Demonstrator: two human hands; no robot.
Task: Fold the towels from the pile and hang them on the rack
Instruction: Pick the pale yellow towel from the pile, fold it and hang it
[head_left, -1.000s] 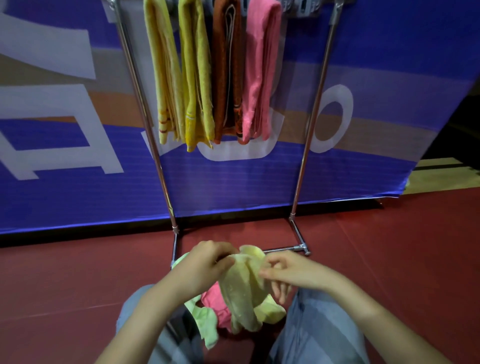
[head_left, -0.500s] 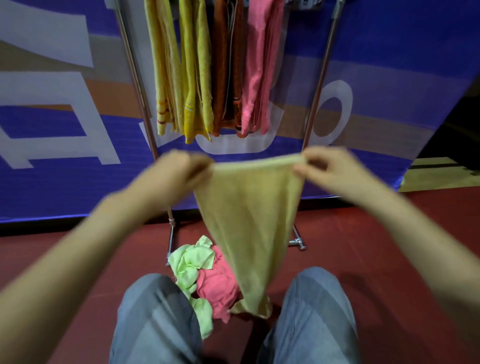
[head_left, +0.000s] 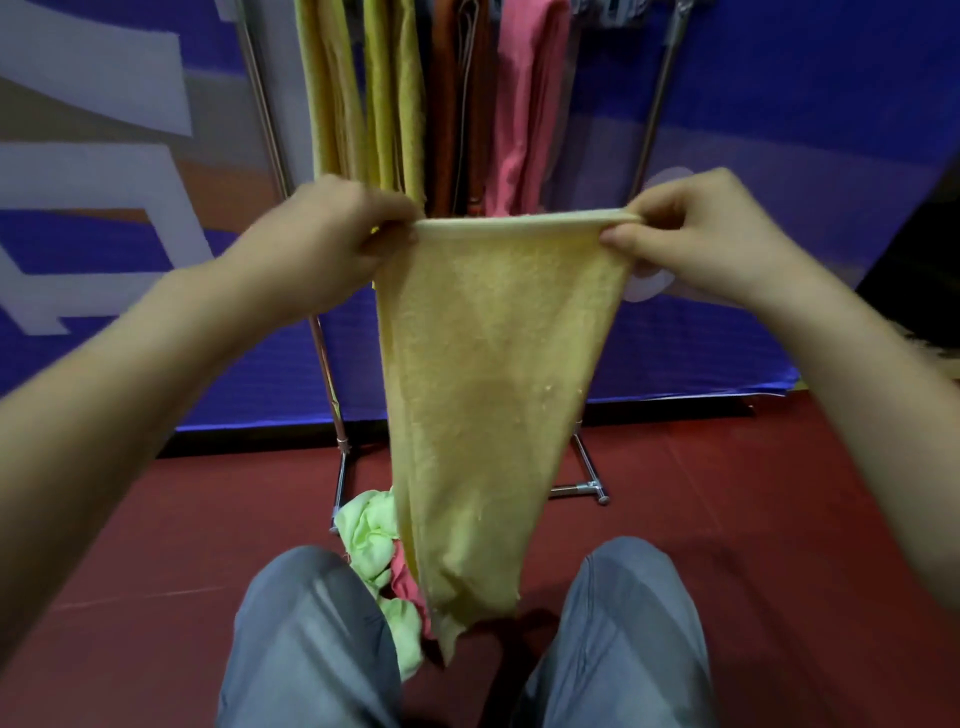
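1. The left hand (head_left: 332, 244) pinches the upper left corner of a pale yellow towel (head_left: 493, 374), thumb against curled fingers. The right hand (head_left: 696, 234) pinches the upper right corner the same way.
2. The towel is soft terry with a rolled hem along its top edge. That edge is drawn taut and nearly level from hand to hand, and the cloth narrows downward to a ragged tip.
3. It hangs in the centre of the frame, between and below the hands. Its long axis is vertical, and its tip points down at lower centre between the knees (head_left: 311, 623) in grey trousers.
4. Left of its lower part, a crumpled light green towel (head_left: 369, 530) and a pink towel (head_left: 405, 582) lie together on the red floor (head_left: 779, 519).
5. Beyond, at top centre, stands the metal rack (head_left: 652, 130). The hung towels (head_left: 395, 104) are side by side: yellow ones, a brown one and a pink one.
6. A blue banner (head_left: 779, 156) fills the background.
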